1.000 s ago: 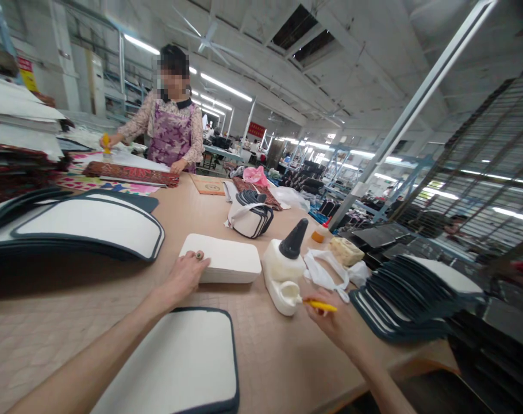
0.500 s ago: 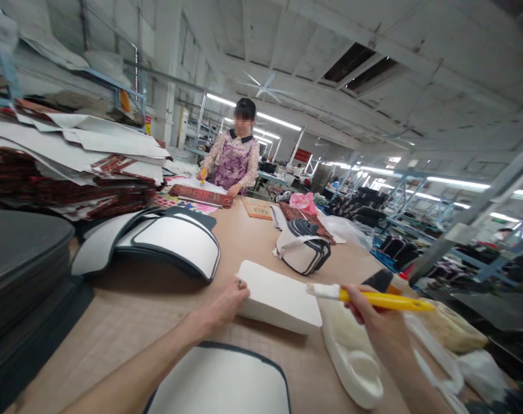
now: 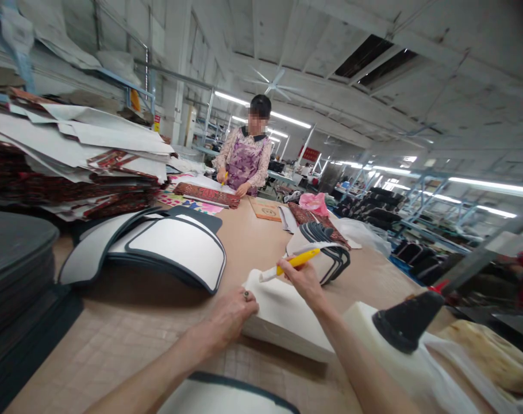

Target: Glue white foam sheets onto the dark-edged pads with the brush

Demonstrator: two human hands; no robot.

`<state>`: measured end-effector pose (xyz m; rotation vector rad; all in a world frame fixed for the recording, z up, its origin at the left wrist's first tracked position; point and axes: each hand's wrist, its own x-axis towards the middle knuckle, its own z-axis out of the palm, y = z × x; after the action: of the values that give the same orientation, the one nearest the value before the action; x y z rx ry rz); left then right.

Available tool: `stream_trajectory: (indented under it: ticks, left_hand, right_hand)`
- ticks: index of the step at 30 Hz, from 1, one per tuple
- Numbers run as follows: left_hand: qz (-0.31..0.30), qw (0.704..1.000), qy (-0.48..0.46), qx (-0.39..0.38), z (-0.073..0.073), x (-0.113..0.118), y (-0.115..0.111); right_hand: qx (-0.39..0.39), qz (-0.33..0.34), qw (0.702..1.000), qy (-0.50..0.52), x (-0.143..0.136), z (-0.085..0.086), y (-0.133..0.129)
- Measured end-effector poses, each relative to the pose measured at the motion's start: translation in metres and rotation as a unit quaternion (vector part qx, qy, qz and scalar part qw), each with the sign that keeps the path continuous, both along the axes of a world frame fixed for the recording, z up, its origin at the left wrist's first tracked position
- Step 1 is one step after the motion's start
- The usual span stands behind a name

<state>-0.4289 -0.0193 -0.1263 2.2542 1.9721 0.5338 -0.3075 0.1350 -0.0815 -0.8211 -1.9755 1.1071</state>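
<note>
My right hand (image 3: 303,279) is closed around the yellow handle of a brush (image 3: 302,258). The brush's pale tip lies at the far left part of a stack of white sheets (image 3: 293,322). At that stack's left edge, my left hand (image 3: 233,315), with a ring on one finger, has its fingers curled on the corner. Just in front of me lies a white panel with a dark border (image 3: 227,397), partly cut off by the frame's bottom.
Curved white panels with dark edging (image 3: 179,247) lie left on the table (image 3: 244,230). More bordered panels (image 3: 326,259) stand beyond the stack. A pale container with a black cone (image 3: 406,322) is at right. Across the table a person (image 3: 248,152) holds a yellow-handled tool.
My right hand has carried the brush leftward across the white stack to its far left part. My left hand stays at the stack's edge. The view has shifted, and the black cone now shows.
</note>
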Motion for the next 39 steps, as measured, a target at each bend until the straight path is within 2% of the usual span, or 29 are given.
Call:
stream_trajectory:
  ticks: [3, 5, 9, 11, 13, 14, 16, 21, 23, 24, 26, 30, 33, 35, 37, 39]
  left_hand:
    - [0.002, 1.000, 0.007, -0.002, 0.000, 0.000, 0.001]
    - [0.006, 1.000, 0.010, -0.002, 0.000, 0.000, 0.002]
    - [0.002, 1.000, 0.010, -0.001, -0.001, 0.000, 0.003]
    - [-0.004, 1.000, 0.008, 0.002, -0.001, -0.001, 0.004]
    - [-0.007, 1.000, 0.005, 0.008, -0.002, -0.002, 0.004]
    - [-0.006, 1.000, 0.003, 0.011, -0.003, -0.003, 0.004]
    - [-0.003, 1.000, 0.001, 0.015, -0.003, -0.004, 0.003]
    - [0.008, 1.000, -0.001, 0.016, -0.003, -0.005, 0.002]
    - [0.009, 1.000, -0.002, 0.016, -0.004, -0.005, 0.002]
    - [0.008, 1.000, -0.004, 0.017, -0.006, -0.005, 0.003]
    - [0.005, 1.000, -0.009, 0.019, -0.008, -0.006, 0.006]
    - [-0.006, 0.999, -0.037, 0.024, -0.003, -0.006, 0.007]
    - [-0.014, 0.997, -0.070, 0.034, 0.019, -0.001, -0.013]
    - [-0.014, 0.995, -0.093, 0.036, 0.039, 0.006, -0.042]
    - [-0.015, 0.993, -0.119, 0.021, 0.055, 0.017, -0.082]
    - [-0.010, 0.991, -0.134, -0.012, 0.059, 0.033, -0.125]
  right_hand:
    - [-0.001, 0.007, 1.000, -0.018, 0.002, -0.005, 0.007]
    - [0.002, -0.005, 0.999, -0.037, 0.016, -0.008, 0.015]
    - [0.019, -0.078, 0.993, -0.085, 0.076, -0.006, 0.036]
    - [0.031, -0.114, 0.988, -0.104, 0.109, 0.002, 0.043]
    - [0.042, -0.134, 0.984, -0.111, 0.129, 0.011, 0.044]
    - [0.047, -0.136, 0.984, -0.109, 0.132, 0.015, 0.041]
    - [0.053, -0.117, 0.987, -0.095, 0.118, 0.020, 0.030]
    - [0.039, 0.008, 0.997, -0.072, 0.035, 0.013, -0.014]
    - [0.039, 0.040, 0.995, -0.079, 0.020, 0.009, -0.024]
    - [0.040, 0.044, 0.995, -0.085, 0.021, 0.007, -0.025]
    - [0.042, 0.026, 0.993, -0.104, 0.042, 0.005, -0.020]
    - [0.044, -0.074, 0.986, -0.145, 0.118, 0.014, -0.003]
    - [0.050, -0.164, 0.975, -0.142, 0.157, 0.027, -0.010]
    - [0.030, -0.196, 0.975, -0.097, 0.165, 0.036, -0.030]
    - [-0.024, -0.179, 0.983, -0.020, 0.162, 0.042, -0.060]
    - [-0.090, -0.125, 0.987, 0.043, 0.152, 0.044, -0.092]
